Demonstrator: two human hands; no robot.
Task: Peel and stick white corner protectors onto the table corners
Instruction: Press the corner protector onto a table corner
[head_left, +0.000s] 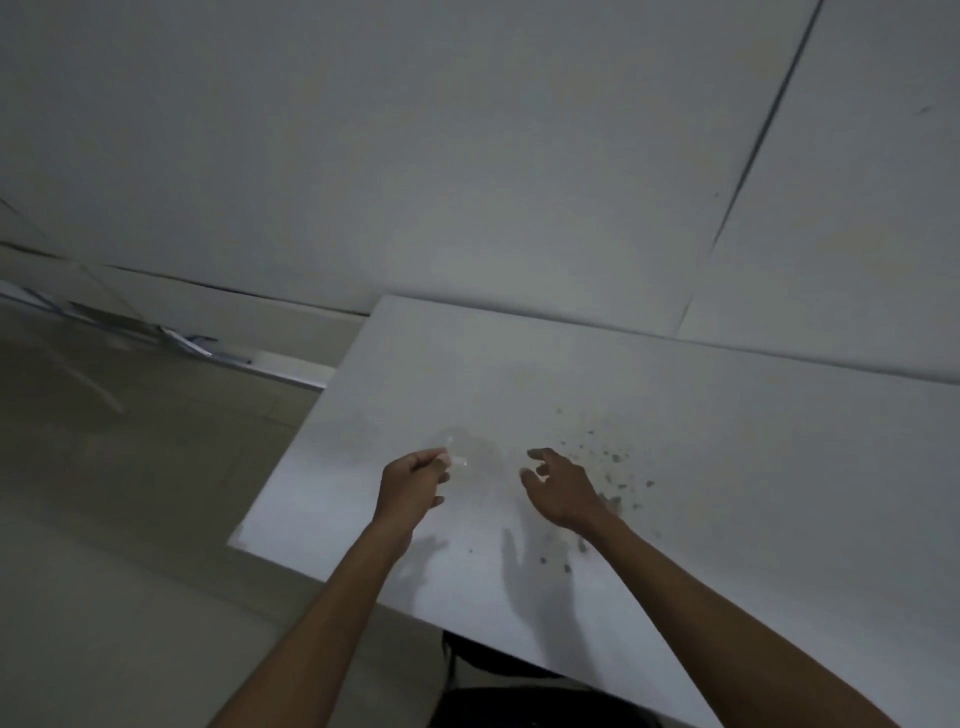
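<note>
Head view, the only one supplied. The frame is soft with motion blur; fine detail is limited.

Table (675, 441): white top, tilted across the frame. Its far-left corner sits at about 12 o'clock from the hands, its near-left corner at about 8 o'clock. Both visible corners appear bare, though blur prevents certainty. A scatter of small dark specks (613, 467) marks the surface at roughly 3 o'clock from the right hand.

Left hand (413, 486): raised over the left part of the tabletop, fingers curled, thumb and fingertips pinching a small pale, partly see-through piece (460, 460). This is taken to be the corner protector or its backing film; which of the two cannot be told. The piece projects from the fingertips toward 2 o'clock, between the two hands and nearer the left.

Right hand (558, 488): over the table, at 3 o'clock from the left hand and apart from it. Fingers are loosely spread and slightly bent, holding nothing. It does not touch the piece; a clear gap of table surface shows between its fingertips and the piece.

Both forearms enter from the bottom edge, bare. Shadows of the two hands fall on the tabletop at about 6 o'clock from them, indicating both are held above the surface.

Surroundings: grey wall (467, 156) behind the table with a dark seam running at 1 o'clock; pale floor (104, 493) at 9 o'clock; a dark object (498, 696) below the near table edge, not identifiable.
</note>
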